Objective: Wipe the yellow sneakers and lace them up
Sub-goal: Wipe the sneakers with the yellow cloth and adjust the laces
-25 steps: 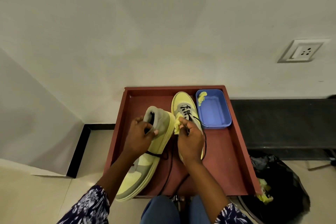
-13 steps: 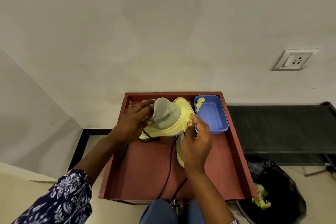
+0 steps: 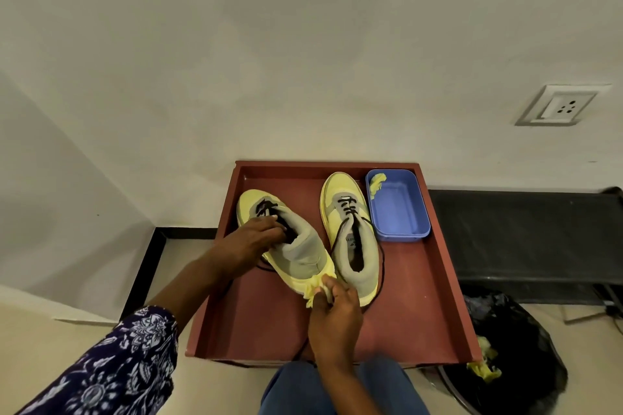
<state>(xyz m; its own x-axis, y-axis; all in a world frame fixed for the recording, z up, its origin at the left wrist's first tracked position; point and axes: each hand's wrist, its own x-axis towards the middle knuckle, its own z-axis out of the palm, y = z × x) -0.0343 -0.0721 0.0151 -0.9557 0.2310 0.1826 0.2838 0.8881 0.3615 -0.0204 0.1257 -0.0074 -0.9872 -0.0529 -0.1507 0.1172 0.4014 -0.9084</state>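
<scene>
Two yellow-and-grey sneakers with black laces lie side by side in a red-brown tray (image 3: pixel 435 280), toes toward the wall. My left hand (image 3: pixel 251 241) grips the left sneaker (image 3: pixel 296 253) at its tongue and opening. My right hand (image 3: pixel 332 313) pinches a crumpled yellow wipe (image 3: pixel 313 288) against that sneaker's heel. The right sneaker (image 3: pixel 352 232) lies untouched beside it, its loose lace trailing over the tray floor.
A blue tub (image 3: pixel 399 209) with another yellow wipe in its far corner stands at the tray's back right. A black bin bag (image 3: pixel 515 350) holding used yellow wipes sits on the floor at the right. A black bench (image 3: pixel 526 236) runs along the wall.
The left sneaker was held up on end, then turned over; now it lies flat in the tray with its toe toward the wall. My right hand and the wipe moved to its heel.
</scene>
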